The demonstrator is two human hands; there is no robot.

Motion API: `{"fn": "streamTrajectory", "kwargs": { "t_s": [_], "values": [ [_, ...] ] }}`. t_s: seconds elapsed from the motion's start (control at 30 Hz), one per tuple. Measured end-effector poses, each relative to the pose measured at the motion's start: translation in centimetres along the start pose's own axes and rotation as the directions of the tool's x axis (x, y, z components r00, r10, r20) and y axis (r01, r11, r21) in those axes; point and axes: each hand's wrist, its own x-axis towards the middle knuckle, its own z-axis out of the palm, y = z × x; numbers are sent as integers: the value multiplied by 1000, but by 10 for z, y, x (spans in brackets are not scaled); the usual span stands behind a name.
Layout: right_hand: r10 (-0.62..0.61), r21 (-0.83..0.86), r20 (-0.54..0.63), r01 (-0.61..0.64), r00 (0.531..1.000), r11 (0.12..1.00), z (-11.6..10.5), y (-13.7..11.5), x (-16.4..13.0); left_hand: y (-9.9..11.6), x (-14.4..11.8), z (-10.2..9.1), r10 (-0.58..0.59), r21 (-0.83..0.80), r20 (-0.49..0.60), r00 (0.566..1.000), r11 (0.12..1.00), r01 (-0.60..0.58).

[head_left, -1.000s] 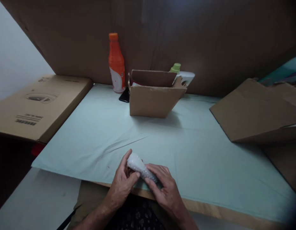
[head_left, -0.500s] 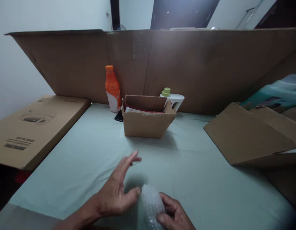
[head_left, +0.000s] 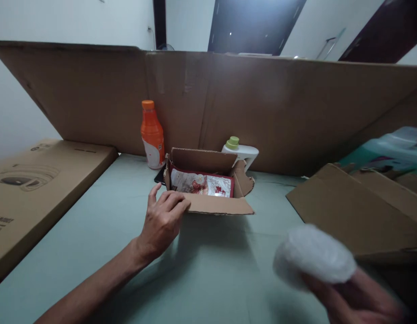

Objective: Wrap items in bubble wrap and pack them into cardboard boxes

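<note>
Left hand point(head_left: 164, 220) grips the small box's point(head_left: 208, 198) near flap; right hand point(head_left: 356, 299) fingers clutch a blurred bubble-wrapped bundle point(head_left: 312, 256), which could slip.

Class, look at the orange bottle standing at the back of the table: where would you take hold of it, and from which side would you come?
Probably grip the orange bottle around its narrower upper body below the cap, coming from the front-left. It stands upright; the cardboard wall backs it and the small open box crowds its right.
</note>
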Motion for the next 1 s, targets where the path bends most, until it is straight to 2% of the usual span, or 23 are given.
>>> {"fn": "streamTrajectory", "kwargs": {
  "t_s": [0.07, 0.1, 0.17, 0.2, 0.27, 0.3, 0.37, 0.43, 0.47, 0.53, 0.6, 0.63, 0.67, 0.73, 0.77, 0.8, 0.83, 0.87, 0.9, 0.93, 1.0],
  "values": [
    [-164, -141, -65, 154, 984, 978, 9, -23, 38, -1, -4, 1, -1, -22, -14, 1000, 1000, 1],
    [-257, -192, -18, 249, 966, 949, 18, -37, 60, -2, -3, 3, -5, -32, -21, 1000, 999, 5],
    [-409, -202, 183, 442, 894, 874, 46, -62, 104, -5, 0, 5, -15, -51, -32, 999, 999, 13],
    [-427, -217, 288, 493, 857, 843, 62, -71, 124, -6, 1, 6, -20, -61, -35, 999, 998, 17],
    [-394, -266, 479, 557, 784, 786, 95, -79, 159, -8, 3, 7, -28, -77, -38, 999, 997, 25],
    [-332, -283, 586, 571, 739, 770, 110, -80, 172, -8, 3, 7, -30, -81, -38, 999, 996, 27],
    [-185, -281, 765, 578, 617, 766, 137, -75, 188, -8, 3, 6, -28, -85, -34, 999, 996, 25],
    [-67, -257, 864, 551, 499, 794, 157, -69, 195, -9, 5, 5, -16, -86, -25, 1000, 996, 14],
    [-33, -251, 884, 534, 466, 807, 164, -67, 197, -9, 6, 4, -10, -87, -20, 1000, 996, 8],
    [0, -253, 895, 509, 446, 822, 171, -68, 199, -10, 10, 4, -3, -90, -9, 1000, 996, 2],
    [-8, -251, 889, 502, 459, 828, 166, -72, 202, -12, 13, 4, -15, -90, -28, 1000, 996, 12],
    [-31, -250, 870, 494, 492, 833, 157, -75, 202, -14, 14, 4, -34, -90, -60, 998, 996, 29],
    [-67, -250, 830, 477, 554, 843, 145, -76, 201, -17, 13, 3, -64, -95, -107, 992, 994, 54],
    [-152, -264, 639, 400, 754, 878, 110, -75, 193, -25, 8, 1, -153, -130, -218, 964, 983, 127],
    [-174, -274, 489, 339, 855, 900, 90, -70, 186, -31, 3, 1, -209, -160, -258, 943, 972, 171],
    [-175, -279, 319, 269, 931, 922, 71, -63, 176, -36, -3, 1, -272, -203, -269, 924, 954, 222],
    [-152, -283, 172, 197, 973, 939, 56, -52, 165, -42, -9, 3, -342, -259, -248, 906, 925, 278],
    [-115, -280, 62, 128, 991, 951, 45, -39, 153, -47, -16, 6, -412, -323, -197, 890, 884, 338],
    [-75, -260, 1, 73, 997, 963, 41, -25, 142, -51, -21, 11, -475, -389, -119, 872, 830, 399],
    [-38, -228, 12, 40, 999, 973, 43, -12, 131, -55, -26, 18, -525, -455, -27, 850, 764, 457],
    [1, -129, 139, 17, 990, 992, 65, 12, 116, -58, -28, 34, -580, -570, 166, 797, 603, 558]
  ]
}}
